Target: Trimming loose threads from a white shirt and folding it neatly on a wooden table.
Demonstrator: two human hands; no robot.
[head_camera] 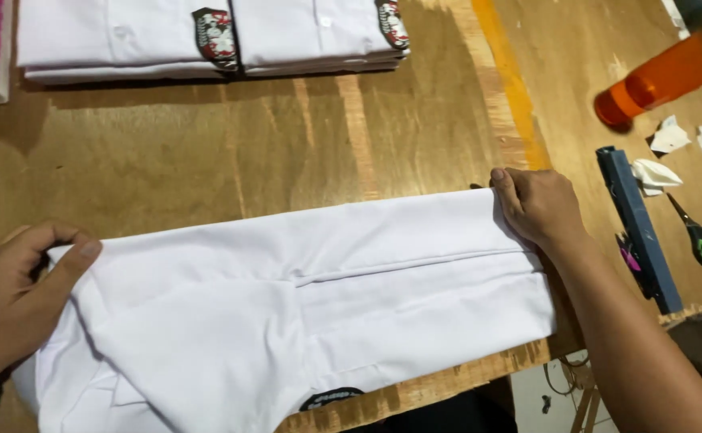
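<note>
My left hand (6,301) is at the far left edge of the white shirt (311,305), thumb + forefinger closed in a pinch on a fold of the cloth, other fingers curled in. Shirt lies flat across the front of the wooden table (206,152), folded into a long band; its near edge w/ a dark badge (331,398) hangs just over the table lip. Behind it, top left, a stack of folded white shirts (206,40) w/ badges, well apart. My right hand (537,207) sits at the shirt's right end, fingers nearly flat, thumb tucked on the top edge, pressing more than gripping — can't tell if the thumb goes under the cloth. Right of that: blue bar tool (638,228), green-handled scissors (700,238), paper scraps (657,172), orange bottle (664,76), blurred.

Risks, imo: left pinch is small, so a pull could skew the fold line or crease the fabric. Overhanging edge could drag the shirt off the table if the right hand lifts. Scissors near the right hand could snag the cloth.
</note>
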